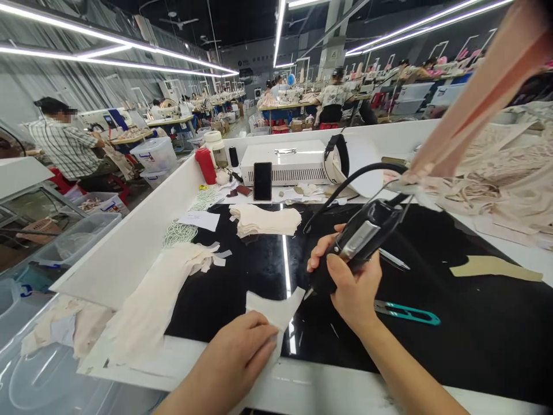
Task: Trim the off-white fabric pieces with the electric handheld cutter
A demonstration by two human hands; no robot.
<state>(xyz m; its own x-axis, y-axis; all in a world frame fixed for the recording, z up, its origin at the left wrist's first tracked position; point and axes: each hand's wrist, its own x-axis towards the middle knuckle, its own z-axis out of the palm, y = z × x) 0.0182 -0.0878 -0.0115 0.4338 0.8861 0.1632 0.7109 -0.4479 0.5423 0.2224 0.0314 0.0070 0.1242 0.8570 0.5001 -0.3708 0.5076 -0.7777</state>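
My left hand (242,351), fingers pressed together, grips a white cut fabric piece (276,308) near the front edge of the black work surface (207,305). The piece has a curved top edge, and its lower part is partly hidden by my fingers. My right hand (352,276) is wrapped around a black corded handheld cutter (363,233) with a silver plate on its body. Its narrow metal tip points down, close to the right corner of the fabric. Just right of that hand lie teal thread snips (410,313) and a silver pen (394,259).
A stack of cream fabric pieces (268,220) lies ahead, with a longer pile (151,305) at left. Behind stand a phone (262,181), a white vented box (285,161) and a red bottle (205,166). Pink fabric (475,98) hangs at right. Other people sit farther off.
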